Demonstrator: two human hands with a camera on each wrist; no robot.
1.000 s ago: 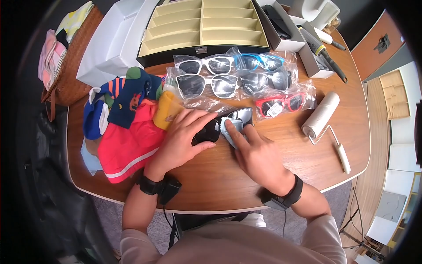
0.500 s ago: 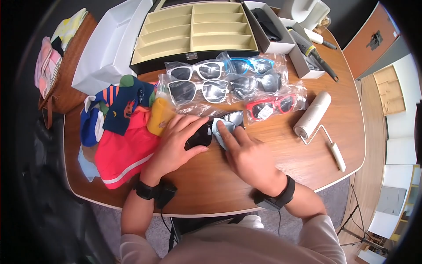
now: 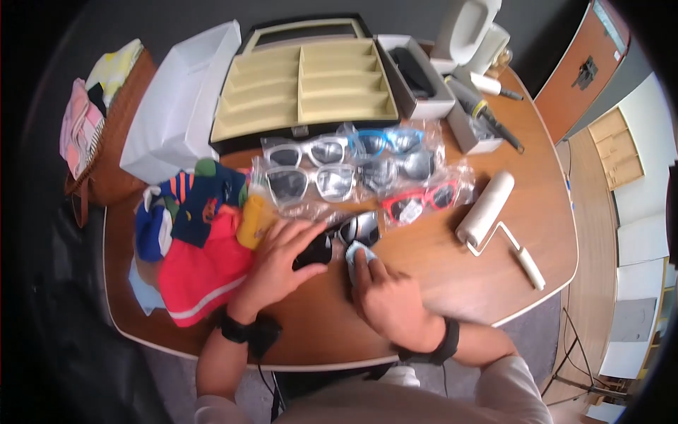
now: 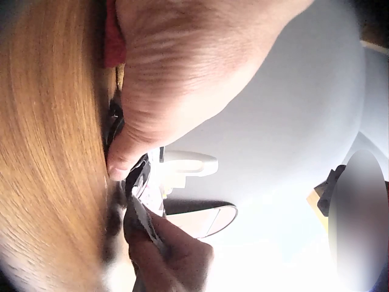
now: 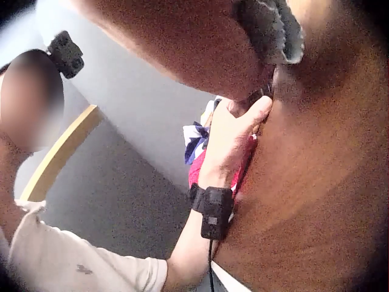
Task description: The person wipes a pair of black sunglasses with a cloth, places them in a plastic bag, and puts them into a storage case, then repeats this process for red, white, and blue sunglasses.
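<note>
Black sunglasses (image 3: 361,230) lie on the wooden table in front of the person. The left hand (image 3: 279,265) holds their left side, thumb at the near edge and fingers over the far edge, partly covering that lens. The right lens shows uncovered and shiny. Just on the near side of it, the right hand (image 3: 388,300) pinches a light blue cloth (image 3: 359,258) under its fingers. In the left wrist view the cloth (image 4: 141,213) stands folded at the right fingertips, close to the sunglasses. The right wrist view shows the cloth's jagged edge.
Bagged sunglasses, white, blue, dark and red (image 3: 420,201), lie beyond the hands. Behind them stands a cream-lined compartment case (image 3: 300,131). Colourful clothes (image 3: 205,272) are piled at left, near a white box (image 3: 169,106) and a basket (image 3: 116,148). A lint roller (image 3: 487,208) lies at right.
The right hand has drawn the cloth off the right lens toward the person. The left hand keeps its hold on the sunglasses. The head view has tilted up.
</note>
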